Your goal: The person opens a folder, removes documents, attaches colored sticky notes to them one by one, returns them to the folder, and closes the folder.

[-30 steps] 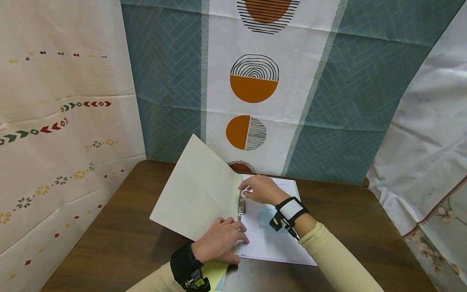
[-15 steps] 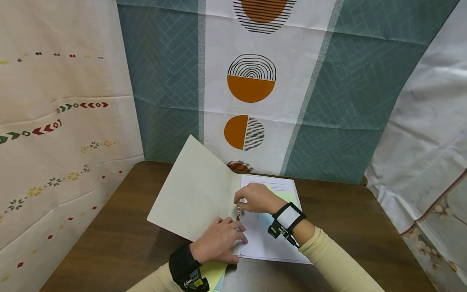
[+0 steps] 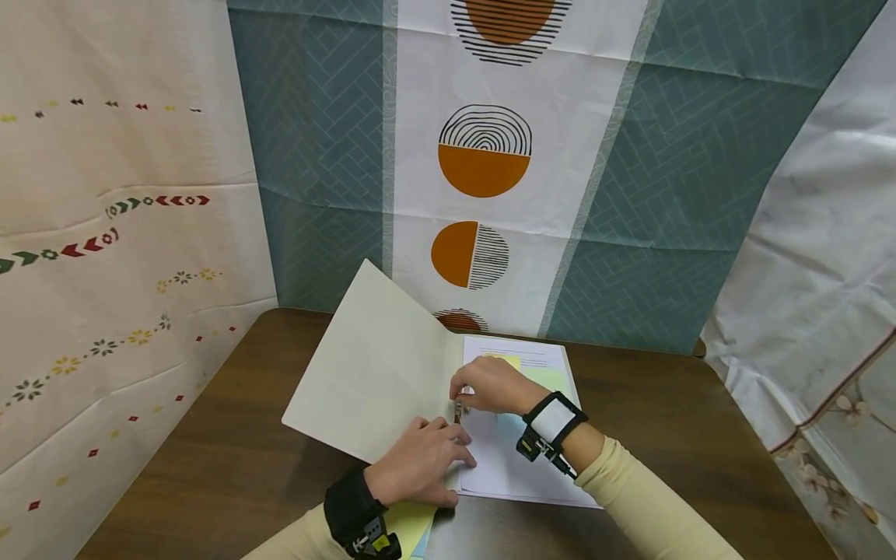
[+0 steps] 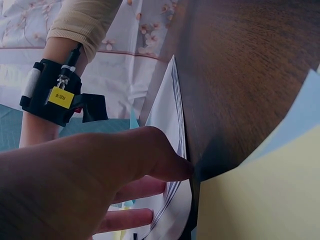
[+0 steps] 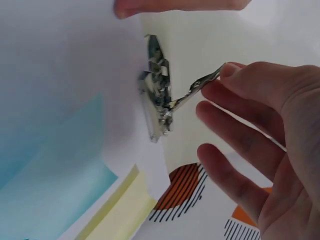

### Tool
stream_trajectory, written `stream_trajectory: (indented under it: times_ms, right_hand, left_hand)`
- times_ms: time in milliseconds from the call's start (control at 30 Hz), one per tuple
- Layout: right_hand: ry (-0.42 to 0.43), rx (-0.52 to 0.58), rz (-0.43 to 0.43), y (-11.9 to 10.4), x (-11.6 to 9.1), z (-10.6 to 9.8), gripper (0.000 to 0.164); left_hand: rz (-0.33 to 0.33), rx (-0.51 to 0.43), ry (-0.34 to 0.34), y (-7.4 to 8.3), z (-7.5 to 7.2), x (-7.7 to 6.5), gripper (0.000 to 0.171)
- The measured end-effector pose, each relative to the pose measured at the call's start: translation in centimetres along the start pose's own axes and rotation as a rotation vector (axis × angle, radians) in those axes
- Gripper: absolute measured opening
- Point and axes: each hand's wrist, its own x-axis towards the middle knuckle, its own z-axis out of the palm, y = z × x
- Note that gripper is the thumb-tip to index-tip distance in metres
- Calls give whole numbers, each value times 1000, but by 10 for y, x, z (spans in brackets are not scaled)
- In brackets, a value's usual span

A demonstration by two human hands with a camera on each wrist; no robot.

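Observation:
A file folder lies on the table with its pale front cover [image 3: 371, 373] raised to the left. White papers [image 3: 532, 470] fill its right side, along a metal lever clip [image 5: 159, 85] at the spine. My right hand [image 3: 493, 383] pinches the end of the clip's lever [image 5: 197, 87] between thumb and index finger, the other fingers loosely bent. The lever stands at a slant from the clip body. My left hand [image 3: 423, 465] rests on the folder's near end by the spine, fingers spread on the papers. Its thumb [image 4: 170, 162] lies at the papers' lower edge.
Yellow [image 3: 406, 523] and blue sheets lie on the table under the left wrist. Light blue [image 3: 509, 424], green [image 3: 549, 379] and yellow notes show on the papers. A patterned cloth [image 3: 483, 171] hangs behind the wooden table [image 3: 651, 435].
My right hand has moved toward me along the clip, uncovering the yellow and green notes, then stayed nearly in place. The left hand has kept its position.

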Motion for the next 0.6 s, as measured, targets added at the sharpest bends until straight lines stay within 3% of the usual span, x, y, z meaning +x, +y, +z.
stream_trajectory:
  times_ms: [600]
  right_hand:
    - [-30,-85,-77,3,-5,17,10]
  left_hand:
    - [-1,1,-23,-2,0,-3,43]
